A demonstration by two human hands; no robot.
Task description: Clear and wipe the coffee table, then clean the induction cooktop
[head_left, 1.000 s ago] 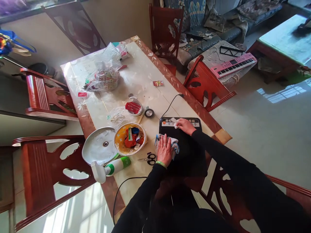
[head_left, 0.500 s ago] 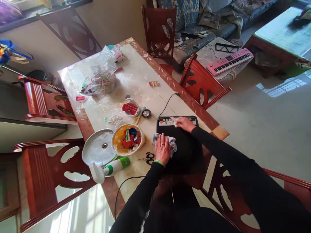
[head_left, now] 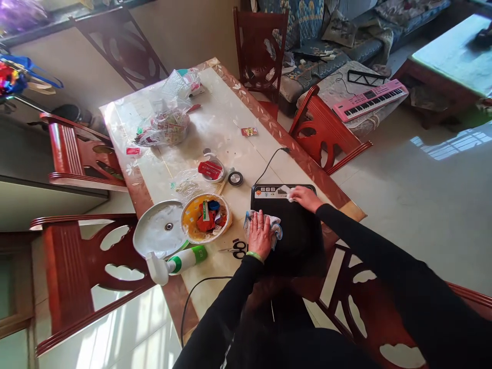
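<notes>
A black induction cooker (head_left: 292,236) with a light control panel (head_left: 269,191) lies at the near end of the table. My left hand (head_left: 259,237) rests flat, fingers stretched out, on a bunched grey-white cloth (head_left: 275,228) with blue edging, over the cooker's left side. At the panel's right part, my right hand (head_left: 304,198) is closed on a small white wad (head_left: 287,193) that looks like tissue. Scissors (head_left: 239,249) with black handles lie just left of the cooker. Beside them are a white and green spray bottle (head_left: 188,259) and a yellow lined bin (head_left: 186,225) holding wrappers.
A round white lid (head_left: 154,233) lies left of the bin. Behind are a white container with a red packet (head_left: 210,170), a round black-rimmed knob (head_left: 235,178) and plastic bags (head_left: 171,123). A black cord (head_left: 265,168) runs behind the cooker. Wooden chairs (head_left: 323,133) surround the table.
My right hand has moved rightward along the control panel with the white wad. My left hand stays on the cloth in nearly the same place. The whole view has shifted slightly.
</notes>
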